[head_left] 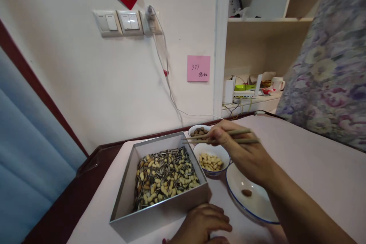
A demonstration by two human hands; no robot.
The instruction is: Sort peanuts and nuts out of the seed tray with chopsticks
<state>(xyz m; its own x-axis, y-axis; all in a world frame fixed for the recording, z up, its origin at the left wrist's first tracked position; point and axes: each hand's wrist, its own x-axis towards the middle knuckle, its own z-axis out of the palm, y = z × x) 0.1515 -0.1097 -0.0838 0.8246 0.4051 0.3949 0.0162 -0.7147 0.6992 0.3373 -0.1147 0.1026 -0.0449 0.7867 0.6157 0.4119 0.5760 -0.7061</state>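
My right hand [243,152] grips a pair of wooden chopsticks [197,141]. Their tips hover by the right rim of a grey box [160,209], with nothing visible between them. Striped sunflower seeds [162,167], peanuts in shells [168,188] and a few brown nuts fill the box. Beneath the chopsticks stands a white bowl [224,152] holding peanuts [211,162]; behind it a smaller bowl [197,126] holds brown nuts [199,132]. One brown nut [246,193] lies on a blue-rimmed plate [257,207], partly hidden by my right forearm. My left hand [201,223] rests at the box's near right corner, fingers loosely bent and apart.
A white wall with switches [130,22] and a plugged-in cable [168,80] rises behind the table [309,152]. A pink note [198,68] is stuck there. Shelves with a router [243,93] and cup [277,84] stand back right. A blue curtain [34,152] hangs left, a floral one [328,72] right.
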